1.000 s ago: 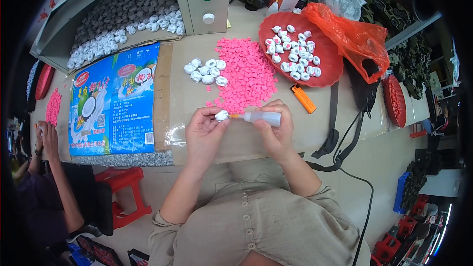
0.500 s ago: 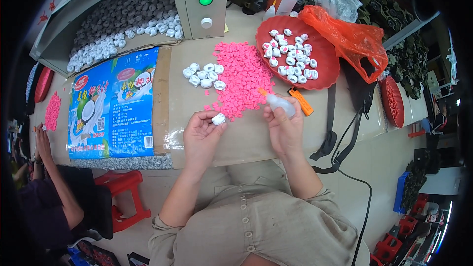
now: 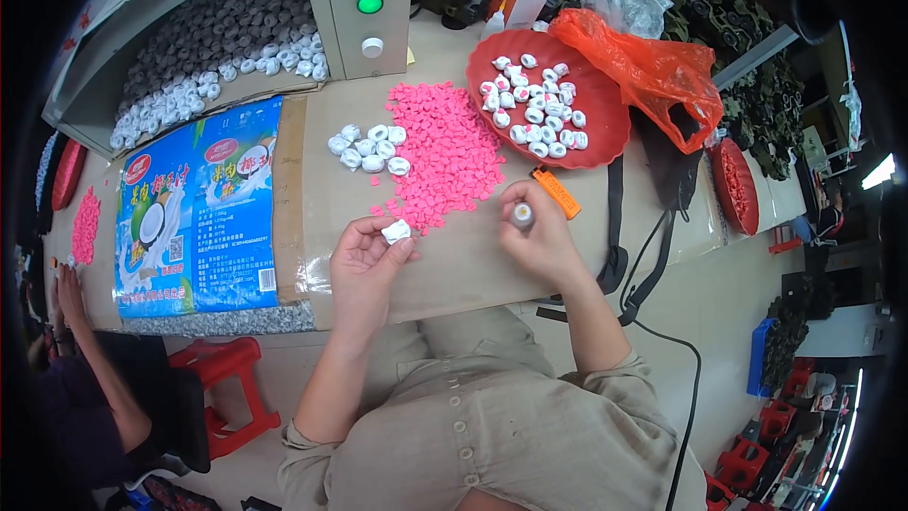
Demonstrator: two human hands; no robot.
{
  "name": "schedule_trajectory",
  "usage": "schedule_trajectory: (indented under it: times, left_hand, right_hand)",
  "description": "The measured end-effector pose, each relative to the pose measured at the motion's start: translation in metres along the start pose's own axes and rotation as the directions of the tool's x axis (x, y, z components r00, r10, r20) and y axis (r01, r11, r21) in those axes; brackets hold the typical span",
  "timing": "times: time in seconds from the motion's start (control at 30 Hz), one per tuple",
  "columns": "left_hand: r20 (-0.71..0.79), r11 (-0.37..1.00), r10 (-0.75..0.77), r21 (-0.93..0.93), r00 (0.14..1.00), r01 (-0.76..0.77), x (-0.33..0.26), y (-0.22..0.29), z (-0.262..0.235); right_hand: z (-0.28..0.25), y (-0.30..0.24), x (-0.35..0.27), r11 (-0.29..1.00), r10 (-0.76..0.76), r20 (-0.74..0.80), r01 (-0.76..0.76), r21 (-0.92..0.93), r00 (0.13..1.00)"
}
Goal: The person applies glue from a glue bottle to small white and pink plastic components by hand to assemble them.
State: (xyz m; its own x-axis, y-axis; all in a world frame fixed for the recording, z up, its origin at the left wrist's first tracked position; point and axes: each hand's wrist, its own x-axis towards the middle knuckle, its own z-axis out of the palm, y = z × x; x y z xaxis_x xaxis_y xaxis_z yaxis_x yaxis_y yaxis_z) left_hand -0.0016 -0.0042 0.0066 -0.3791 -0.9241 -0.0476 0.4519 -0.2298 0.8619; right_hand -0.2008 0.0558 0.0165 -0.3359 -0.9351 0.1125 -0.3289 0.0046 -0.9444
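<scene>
Head view: left hand (image 3: 364, 260) pinches a small white cap (image 3: 395, 231) between thumb and fingertips, fingers curled, just above the bench (image 3: 454, 265). Right hand (image 3: 539, 237) is closed around a small glue tube (image 3: 521, 216), tip pointing up, a short gap right of the cap. Just beyond both hands: pile of pink pieces (image 3: 440, 151). Beyond the left hand: cluster of loose white caps (image 3: 369, 148). Just right of the right hand: orange lighter (image 3: 561, 192). Further out past it: red tray (image 3: 549, 99) of filled white caps.
</scene>
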Motion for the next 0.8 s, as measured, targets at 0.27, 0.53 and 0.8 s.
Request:
schedule_trajectory:
  times: [0.27, 0.53, 0.8]
  left_hand:
    - [0.06, 0.998, -0.061, -0.03, 0.996, 0.063, -0.003, -0.011, 0.006]
    - [0.073, 0.997, -0.074, -0.019, 0.995, 0.076, -0.005, -0.01, 0.004]
    - [0.119, 0.998, -0.054, 0.038, 0.991, 0.049, -0.004, -0.011, 0.004]
  right_hand:
    - [0.025, -0.017, 0.013, 0.773, -0.142, 0.014, 0.12, -0.623, 0.99]
    - [0.013, -0.012, 0.016, 0.763, -0.225, 0.116, 0.249, -0.597, 0.968]
    - [0.034, -0.018, -0.002, 0.967, 0.1, 0.097, -0.119, 0.223, 0.99]
